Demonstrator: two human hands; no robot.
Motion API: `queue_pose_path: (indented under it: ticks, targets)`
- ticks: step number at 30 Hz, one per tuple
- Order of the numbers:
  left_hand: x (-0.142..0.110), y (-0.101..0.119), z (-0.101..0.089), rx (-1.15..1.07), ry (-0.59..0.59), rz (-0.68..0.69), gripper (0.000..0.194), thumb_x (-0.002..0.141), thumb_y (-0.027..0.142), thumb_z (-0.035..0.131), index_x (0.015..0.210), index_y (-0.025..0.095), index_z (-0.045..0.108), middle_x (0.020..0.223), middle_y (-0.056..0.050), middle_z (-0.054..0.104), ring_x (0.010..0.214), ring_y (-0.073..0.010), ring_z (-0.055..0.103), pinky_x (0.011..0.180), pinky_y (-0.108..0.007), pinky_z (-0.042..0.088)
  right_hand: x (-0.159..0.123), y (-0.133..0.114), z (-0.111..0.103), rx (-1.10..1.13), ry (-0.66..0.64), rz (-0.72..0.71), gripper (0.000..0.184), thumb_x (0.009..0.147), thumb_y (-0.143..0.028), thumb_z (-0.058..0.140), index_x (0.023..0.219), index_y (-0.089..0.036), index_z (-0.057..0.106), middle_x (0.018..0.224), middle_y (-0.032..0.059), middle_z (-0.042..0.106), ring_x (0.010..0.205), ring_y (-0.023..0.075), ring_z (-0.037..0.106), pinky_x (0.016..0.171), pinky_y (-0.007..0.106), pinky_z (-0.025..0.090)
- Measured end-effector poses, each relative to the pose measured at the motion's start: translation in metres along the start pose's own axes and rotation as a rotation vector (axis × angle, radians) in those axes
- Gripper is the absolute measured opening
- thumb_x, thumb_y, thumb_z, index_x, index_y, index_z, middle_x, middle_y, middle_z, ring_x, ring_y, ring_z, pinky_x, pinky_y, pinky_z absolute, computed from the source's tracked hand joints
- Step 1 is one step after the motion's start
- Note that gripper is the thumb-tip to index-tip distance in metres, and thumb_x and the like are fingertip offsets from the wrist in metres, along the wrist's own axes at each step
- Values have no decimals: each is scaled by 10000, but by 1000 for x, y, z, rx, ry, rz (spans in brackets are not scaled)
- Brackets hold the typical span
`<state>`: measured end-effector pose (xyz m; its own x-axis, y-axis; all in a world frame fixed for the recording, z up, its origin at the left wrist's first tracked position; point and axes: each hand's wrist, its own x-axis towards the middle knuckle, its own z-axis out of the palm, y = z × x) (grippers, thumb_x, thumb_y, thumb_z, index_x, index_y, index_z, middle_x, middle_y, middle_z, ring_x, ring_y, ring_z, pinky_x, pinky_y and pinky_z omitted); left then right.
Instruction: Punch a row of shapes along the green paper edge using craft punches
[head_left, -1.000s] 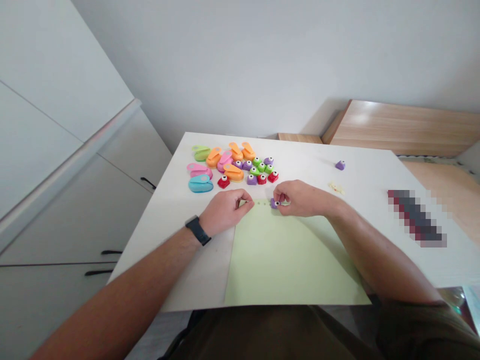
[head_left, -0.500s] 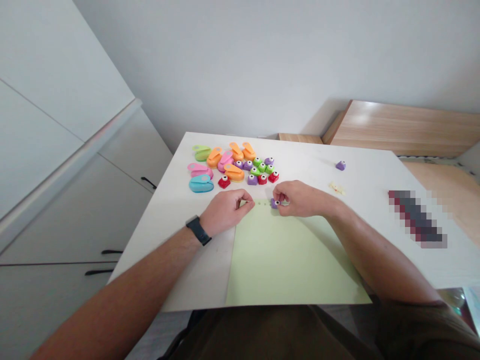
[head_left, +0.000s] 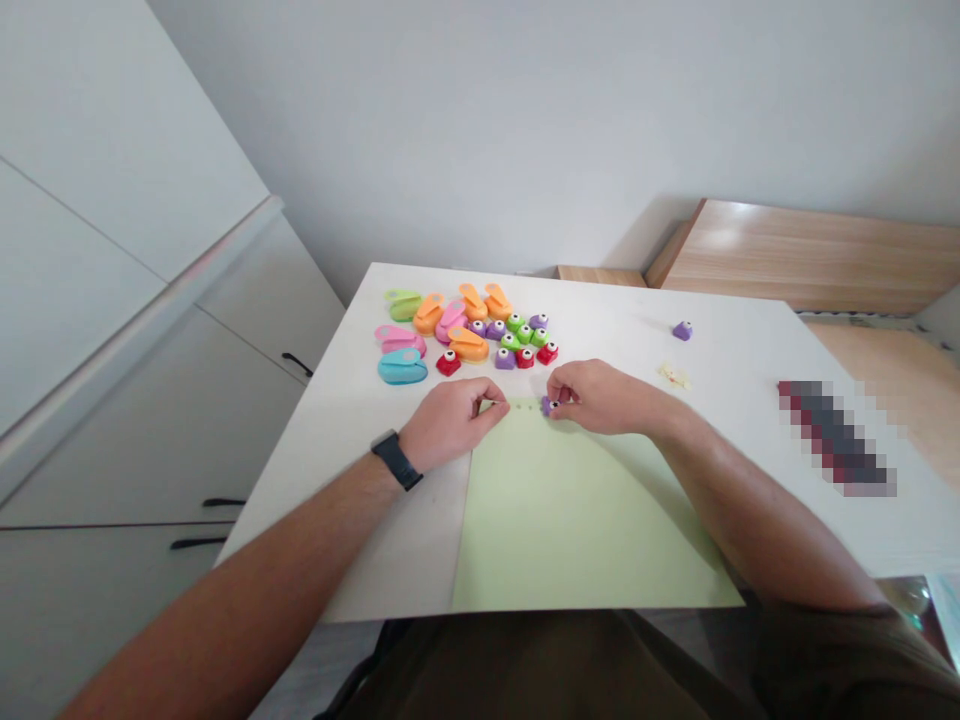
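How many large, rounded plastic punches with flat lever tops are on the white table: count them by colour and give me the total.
Orange plastic punches: 4
Pink plastic punches: 2
Light-green plastic punch: 1
Blue plastic punch: 1
Total: 8

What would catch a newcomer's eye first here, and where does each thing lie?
Probably the cluster of bright, multicoloured plastic craft punches on the far left part of the white rectangular table. Next, the large pale-green rectangular paper sheet at the near edge, with small dark marks in a row along its far side. There, the bare left hand pinches the left corner and the bare right hand holds a small purple plastic punch.
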<state>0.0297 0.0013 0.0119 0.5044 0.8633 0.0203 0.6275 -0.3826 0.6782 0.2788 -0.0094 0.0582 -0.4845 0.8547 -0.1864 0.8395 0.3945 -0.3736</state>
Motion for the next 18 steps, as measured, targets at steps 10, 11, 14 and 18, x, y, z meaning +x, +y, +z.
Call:
queue_pose_path:
  ticks: [10,11,14,18]
  targets:
    - [0,0,0,1,-2,-2,271,885,441,555,884,208,693,599,26,564,542,-116,484,536,-261,287,-2,-3,1,-33,-6,-24,88,844,-245,609,887,-177,643,890,72,687,784,172,589,666,259,381]
    - [0,1,0,0,-2,-2,271,885,439,554,884,207,693,600,26,565,543,-117,483,535,-260,286,-2,-3,1,-39,-9,-26,86,846,-243,606,887,-175,639,894,75,687,791,175,591,672,261,384]
    - [-1,1,0,-2,-1,-1,273,885,436,553,885,201,694,605,21,571,544,-118,479,533,-260,285,-1,-3,1,-57,-16,-32,90,854,-244,597,899,-173,629,906,85,688,807,184,599,689,266,393]
    - [-1,2,-1,3,1,0,281,883,443,553,884,201,696,609,18,578,545,-121,479,531,-258,283,-2,-4,0,-69,-31,-39,95,859,-247,592,909,-172,624,920,92,688,825,194,606,705,272,403]
